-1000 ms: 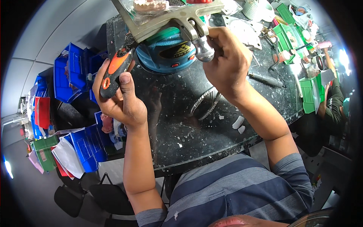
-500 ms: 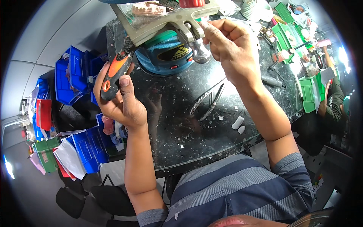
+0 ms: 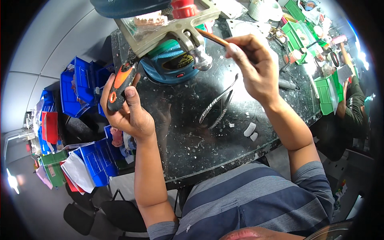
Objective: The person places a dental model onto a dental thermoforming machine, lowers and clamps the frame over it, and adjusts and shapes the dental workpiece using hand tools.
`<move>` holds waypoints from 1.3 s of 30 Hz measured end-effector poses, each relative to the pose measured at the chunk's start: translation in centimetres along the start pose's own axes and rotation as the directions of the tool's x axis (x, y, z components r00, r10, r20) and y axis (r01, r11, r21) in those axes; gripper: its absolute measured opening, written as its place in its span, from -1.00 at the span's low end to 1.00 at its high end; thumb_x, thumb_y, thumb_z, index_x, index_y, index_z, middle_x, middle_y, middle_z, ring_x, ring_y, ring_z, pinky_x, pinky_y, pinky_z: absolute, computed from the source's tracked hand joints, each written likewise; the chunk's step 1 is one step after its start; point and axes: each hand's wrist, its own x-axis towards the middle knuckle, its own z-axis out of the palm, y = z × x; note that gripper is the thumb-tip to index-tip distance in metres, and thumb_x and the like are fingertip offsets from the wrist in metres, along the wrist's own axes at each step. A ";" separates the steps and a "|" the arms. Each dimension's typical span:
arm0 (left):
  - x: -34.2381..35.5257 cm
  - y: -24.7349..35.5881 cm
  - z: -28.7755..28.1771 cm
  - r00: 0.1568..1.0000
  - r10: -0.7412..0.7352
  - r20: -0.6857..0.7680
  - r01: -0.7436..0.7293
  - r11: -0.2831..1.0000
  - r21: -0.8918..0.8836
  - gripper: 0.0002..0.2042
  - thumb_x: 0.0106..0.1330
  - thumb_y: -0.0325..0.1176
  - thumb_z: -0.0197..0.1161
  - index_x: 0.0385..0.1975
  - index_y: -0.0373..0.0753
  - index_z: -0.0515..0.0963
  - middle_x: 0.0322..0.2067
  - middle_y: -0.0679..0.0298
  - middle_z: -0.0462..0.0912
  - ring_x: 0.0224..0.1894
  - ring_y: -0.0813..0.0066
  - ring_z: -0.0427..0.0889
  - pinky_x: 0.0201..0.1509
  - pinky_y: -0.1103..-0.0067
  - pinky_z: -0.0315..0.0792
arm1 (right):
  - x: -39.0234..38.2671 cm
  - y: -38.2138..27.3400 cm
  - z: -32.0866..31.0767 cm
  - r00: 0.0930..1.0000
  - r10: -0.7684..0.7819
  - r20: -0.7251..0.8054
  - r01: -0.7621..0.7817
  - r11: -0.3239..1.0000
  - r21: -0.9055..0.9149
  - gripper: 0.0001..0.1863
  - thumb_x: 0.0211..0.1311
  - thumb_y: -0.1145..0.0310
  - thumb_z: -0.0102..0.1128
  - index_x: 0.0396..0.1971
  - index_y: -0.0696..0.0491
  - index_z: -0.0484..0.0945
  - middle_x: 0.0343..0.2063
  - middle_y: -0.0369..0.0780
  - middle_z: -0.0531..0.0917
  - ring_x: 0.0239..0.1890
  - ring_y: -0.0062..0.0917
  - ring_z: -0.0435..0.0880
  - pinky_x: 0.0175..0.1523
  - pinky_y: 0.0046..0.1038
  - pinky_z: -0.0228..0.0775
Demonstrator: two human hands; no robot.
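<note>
My left hand is wrapped round an orange-and-black handle with a hole in its end. The handle's upper end meets the corner of a metal frame. My right hand pinches a thin brown stick-like tool, whose far end passes behind the frame's bracket. Below that bracket hangs a silver rounded knob. A pale dental model lies within the frame, seen partly through clear material. Under the frame stands the blue machine base, and a red knob rises above.
Metal tweezers and white fragments lie on the black tabletop. Blue bins line the left side. Green trays hold dental models at the far right, where another person's arm shows.
My right hand has drawn away from the frame's bracket, down and right, exposing the brown tool. My left hand keeps its grip on the handle. The whole view has shifted slightly.
</note>
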 end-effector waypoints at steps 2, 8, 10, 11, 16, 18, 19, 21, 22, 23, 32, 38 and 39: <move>0.0 0.1 -0.3 1.000 0.020 -0.004 -0.020 1.000 0.009 -0.64 0.43 -0.43 0.20 0.12 -0.51 0.37 0.01 -0.12 0.54 0.02 0.08 0.65 0.06 0.23 0.70 | -0.6 -0.4 -2.3 0.992 0.127 0.026 -0.125 0.989 -0.081 -0.85 0.43 0.41 0.19 -0.15 0.18 0.58 -0.41 -0.29 0.68 -0.30 -0.67 0.67 -0.14 -0.60 0.48; 0.2 0.6 0.3 1.000 -0.020 0.005 0.020 1.000 0.001 -0.61 0.45 -0.40 0.20 0.14 -0.51 0.35 0.03 -0.12 0.54 0.03 0.11 0.65 0.07 0.25 0.69 | 0.7 2.1 -5.9 0.974 0.186 -0.126 -0.188 0.982 0.000 -0.81 0.47 0.28 0.14 -0.15 0.11 0.55 -0.38 -0.40 0.50 -0.27 -0.77 0.39 -0.10 -0.64 0.25; 0.1 0.5 0.1 1.000 -0.021 0.003 0.021 1.000 0.005 -0.61 0.45 -0.40 0.20 0.15 -0.50 0.35 0.03 -0.11 0.54 0.03 0.11 0.65 0.08 0.25 0.68 | 2.9 -0.7 -4.3 0.984 0.055 -0.172 -0.078 0.988 -0.135 -0.71 0.44 0.20 0.20 -0.07 0.13 0.56 -0.36 -0.42 0.49 -0.27 -0.78 0.38 -0.09 -0.65 0.24; 0.0 0.5 0.0 1.000 -0.029 -0.006 0.029 0.999 0.013 -0.61 0.45 -0.39 0.20 0.15 -0.50 0.35 0.03 -0.11 0.54 0.03 0.11 0.65 0.09 0.25 0.67 | 4.0 -2.7 -3.2 0.992 -0.054 -0.113 0.064 0.994 0.091 -0.69 0.39 0.22 0.28 -0.07 0.14 0.57 -0.37 -0.42 0.49 -0.35 -0.80 0.33 -0.17 -0.68 0.22; 0.0 0.5 -0.1 1.000 -0.017 -0.019 0.018 0.999 0.043 -0.62 0.42 -0.35 0.26 0.10 -0.48 0.41 -0.03 -0.07 0.59 0.01 0.17 0.65 0.05 0.21 0.69 | 5.2 -11.0 -0.3 0.926 -0.363 0.105 0.377 0.899 -0.222 -0.60 0.08 0.09 0.54 -0.36 0.07 0.57 -0.61 -0.27 0.57 -0.59 -0.62 0.51 -0.50 -0.55 0.24; 0.0 0.3 0.0 1.000 -0.019 -0.008 0.019 1.000 0.014 -0.64 0.42 -0.38 0.27 0.10 -0.45 0.42 -0.02 -0.02 0.58 0.02 0.19 0.66 0.08 0.26 0.68 | 4.6 -12.1 1.5 0.880 -0.474 0.032 0.461 0.836 -0.298 -0.62 0.04 0.16 0.54 -0.39 0.10 0.55 -0.62 -0.15 0.59 -0.55 -0.45 0.60 -0.40 -0.41 0.39; 0.1 0.3 -0.1 1.000 -0.028 -0.002 0.028 1.000 -0.006 -0.65 0.41 -0.42 0.27 0.10 -0.41 0.43 -0.01 0.03 0.58 0.03 0.21 0.67 0.11 0.30 0.67 | 4.9 -12.2 1.9 0.919 -0.391 0.045 0.385 0.869 -0.311 -0.68 0.04 0.22 0.49 -0.39 0.11 0.56 -0.60 -0.10 0.63 -0.53 -0.35 0.63 -0.35 -0.35 0.44; 0.1 0.5 -0.1 1.000 -0.029 -0.005 0.029 0.999 -0.022 -0.66 0.41 -0.44 0.26 0.10 -0.42 0.43 -0.02 0.04 0.57 0.04 0.20 0.66 0.12 0.31 0.67 | 5.2 -13.2 1.1 0.979 -0.156 0.128 0.189 0.931 -0.313 -0.72 0.08 0.25 0.43 -0.38 0.13 0.57 -0.58 -0.08 0.63 -0.53 -0.34 0.63 -0.34 -0.34 0.46; 0.0 0.4 0.2 0.999 -0.040 0.003 0.040 0.999 -0.036 -0.67 0.41 -0.45 0.25 0.10 -0.42 0.43 -0.01 0.05 0.55 0.04 0.20 0.66 0.12 0.30 0.67 | 5.6 -12.0 0.5 0.962 -0.264 0.067 0.270 0.895 -0.354 -0.73 0.08 0.27 0.42 -0.38 0.14 0.58 -0.59 -0.10 0.64 -0.53 -0.37 0.63 -0.34 -0.36 0.45; 0.0 0.5 -0.1 0.999 -0.047 0.005 0.048 0.998 -0.032 -0.67 0.41 -0.46 0.25 0.11 -0.43 0.43 0.00 0.05 0.54 0.05 0.19 0.65 0.13 0.30 0.66 | 5.8 -11.5 0.7 0.929 -0.370 0.017 0.348 0.855 -0.384 -0.75 0.08 0.29 0.41 -0.39 0.15 0.58 -0.59 -0.11 0.64 -0.53 -0.40 0.63 -0.35 -0.37 0.45; 0.1 0.2 -0.1 1.000 0.006 0.004 -0.006 1.000 0.031 -0.67 0.44 -0.45 0.22 0.10 -0.49 0.42 0.00 -0.02 0.57 0.02 0.23 0.65 0.12 0.29 0.65 | 10.4 -8.2 -3.7 0.940 -0.209 -0.269 0.000 0.789 -0.615 -0.75 0.09 0.20 0.51 -0.30 0.02 0.76 -0.59 -0.20 0.68 -0.50 -0.49 0.62 -0.36 -0.34 0.40; 0.0 0.2 -0.3 0.999 -0.036 -0.001 0.036 0.999 0.001 -0.62 0.38 -0.46 0.30 0.12 -0.47 0.42 0.00 0.08 0.51 0.02 0.29 0.64 0.16 0.47 0.54 | 10.7 -6.4 -5.7 0.849 -0.506 -0.150 0.296 0.693 -0.657 -0.60 0.31 0.07 0.34 -0.27 0.17 0.63 -0.64 -0.35 0.43 -0.58 -0.73 0.27 -0.42 -0.59 0.18; 0.1 0.1 -0.5 0.999 -0.045 -0.002 0.045 0.999 0.011 -0.62 0.38 -0.46 0.31 0.11 -0.47 0.42 -0.01 0.08 0.51 0.02 0.30 0.64 0.17 0.47 0.54 | 8.9 -6.7 -6.5 0.942 -0.269 -0.201 0.082 0.767 -0.637 -0.54 0.37 0.01 0.25 -0.29 0.20 0.62 -0.63 -0.30 0.42 -0.57 -0.69 0.27 -0.42 -0.57 0.18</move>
